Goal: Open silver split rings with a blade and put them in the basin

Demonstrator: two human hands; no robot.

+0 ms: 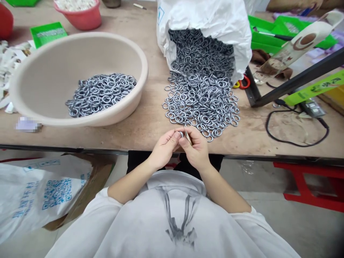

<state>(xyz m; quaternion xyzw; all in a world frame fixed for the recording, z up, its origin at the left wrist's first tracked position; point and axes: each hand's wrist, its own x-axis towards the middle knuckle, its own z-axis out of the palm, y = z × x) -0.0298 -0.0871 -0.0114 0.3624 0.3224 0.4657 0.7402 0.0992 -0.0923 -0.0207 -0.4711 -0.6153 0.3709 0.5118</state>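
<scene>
My left hand (166, 145) is closed, pinching a small grey ring (181, 134) between thumb and fingers. Close against it, my right hand (195, 147) is wrapped round a slim, pale-handled tool (188, 137); its tip is too small to make out. Both hands meet at the table's front edge. Just beyond them, a heap of loose grey rings (201, 100) spills from the mouth of a white sack (204, 14). To the left stands a large beige basin (40, 89), with a pile of similar rings (102, 93) inside.
Behind the basin are a green tray (48, 34) and a red bowl (83, 16) of white pieces. At right, a black metal bar (298, 80) slants over the wooden table (150, 134), near a looped black cable (290, 143). A printed white sack (40, 193) lies below left.
</scene>
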